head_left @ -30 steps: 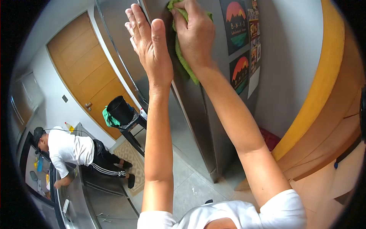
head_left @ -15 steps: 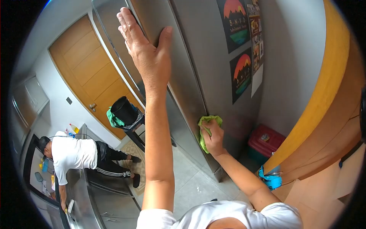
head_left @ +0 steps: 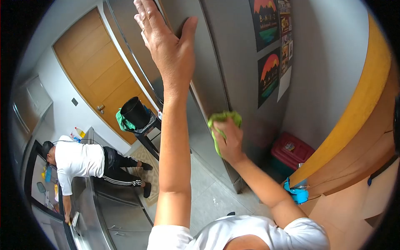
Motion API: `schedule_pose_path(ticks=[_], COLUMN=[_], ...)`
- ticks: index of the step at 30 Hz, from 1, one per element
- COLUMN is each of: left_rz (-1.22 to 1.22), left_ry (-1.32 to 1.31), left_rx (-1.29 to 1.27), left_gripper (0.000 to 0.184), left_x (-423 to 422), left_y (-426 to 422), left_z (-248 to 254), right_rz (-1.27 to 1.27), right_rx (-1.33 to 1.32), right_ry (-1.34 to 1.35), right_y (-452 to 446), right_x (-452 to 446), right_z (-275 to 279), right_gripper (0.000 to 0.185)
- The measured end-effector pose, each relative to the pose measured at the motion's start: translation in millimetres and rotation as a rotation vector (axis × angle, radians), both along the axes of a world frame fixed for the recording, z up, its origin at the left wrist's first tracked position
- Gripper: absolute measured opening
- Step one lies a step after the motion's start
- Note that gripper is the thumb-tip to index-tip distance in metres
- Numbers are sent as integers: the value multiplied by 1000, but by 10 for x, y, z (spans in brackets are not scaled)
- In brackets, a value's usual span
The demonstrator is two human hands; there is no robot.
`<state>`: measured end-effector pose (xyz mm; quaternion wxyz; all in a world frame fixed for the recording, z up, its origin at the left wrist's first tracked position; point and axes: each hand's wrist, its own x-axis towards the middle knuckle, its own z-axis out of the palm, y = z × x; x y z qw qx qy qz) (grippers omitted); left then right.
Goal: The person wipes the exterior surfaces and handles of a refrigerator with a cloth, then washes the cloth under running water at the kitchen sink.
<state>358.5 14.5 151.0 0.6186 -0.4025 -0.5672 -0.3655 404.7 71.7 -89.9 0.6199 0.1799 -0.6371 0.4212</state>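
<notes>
My left hand (head_left: 173, 48) lies flat near the top edge of a grey refrigerator (head_left: 239, 71), fingers stretched out and thumb apart, holding nothing. Lower down, my right hand (head_left: 229, 139) grips a bunched green cloth (head_left: 231, 116) against the refrigerator's side, close to the door edge. Part of the cloth hangs below my fingers, which are slightly blurred. Dark picture magnets (head_left: 268, 77) with a red and orange design are on the side panel, to the right of my hands.
A red-lidded box (head_left: 291, 148) stands on the floor beside a curved wooden panel (head_left: 354, 125). A black bucket (head_left: 135, 112) sits on a dark stool (head_left: 149, 135) before a wooden door (head_left: 89, 62). At left, a person in a white shirt (head_left: 81, 160) bends over a metal counter (head_left: 85, 204).
My right hand has moved the cloth a little upward and leftward along the refrigerator's side. My left hand has shifted slightly up and right in view, still flat.
</notes>
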Motion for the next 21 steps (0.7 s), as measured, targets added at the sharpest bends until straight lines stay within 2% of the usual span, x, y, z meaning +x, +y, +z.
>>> schedule_pose_path(ticks=[2,3,5,6,9,11,16,17,19,21], left_rz=[-59,-88,-2,36,-82,-13,42,33,-30,-136], left_ry=[-5,-8,-5,-1,-80,-57,-45,-34,-45,-100], left_rx=[44,65,40,25,67,46,50,51,44,17], left_gripper=[80,76,81,84,84,84,84,83,84,84], left_x=[143,192,139,122,173,184,236,188,190,276], left_y=[75,94,45,33,65,29,31,29,15,14], left_z=[-13,-20,-8,2,6,11,-19,-7,15,4], right_rz=[37,31,17,32,22,-22,-35,-22,1,-17], right_rx=[-36,-35,-35,3,90,113,-61,-110,-212,-266], right_ry=[-62,-96,-166,-153,-103,-78,-232,-266,-330,-200], right_y=[-47,-52,-56,-64,-89,-150,-36,54,215,317], right_x=[24,66,132,168,165,153,84,119,163,209], right_z=[-572,-667,-783,-634,-84,84,-853,-856,-684,23], right_gripper=[20,20,20,20,20,20,20,18,15,12])
